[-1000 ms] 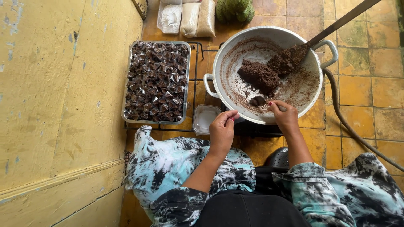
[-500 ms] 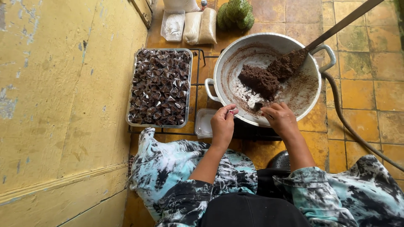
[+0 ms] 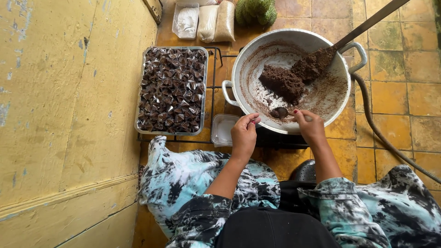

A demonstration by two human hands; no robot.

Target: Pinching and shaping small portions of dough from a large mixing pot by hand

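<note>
Brown paste (image 3: pixel 284 83) sits heaped in the middle of the big metal pan (image 3: pixel 243 69), which fills the upper centre of the view, and a smaller dark lump (image 3: pixel 279 112) lies at the pan's six o'clock, right between the two hands. The left hand (image 3: pixel 243 136) is at the near rim, fingers curled in with the tips pinched around something pale and small; what it is, I cannot tell. The right hand (image 3: pixel 310 126) rests over the rim at five o'clock, fingers bent toward the lump, and whether they grip anything is not clear. A long-handled paddle (image 3: pixel 317 62) leans in from one o'clock, its blade caked with paste. At nine o'clock from the pan, a foil tray (image 3: pixel 138 124) is packed with dark wrapped cones (image 3: pixel 172 89). A small clear tub (image 3: pixel 223 130) sits just beside the left hand. Bags (image 3: pixel 206 20) line the top.
</note>
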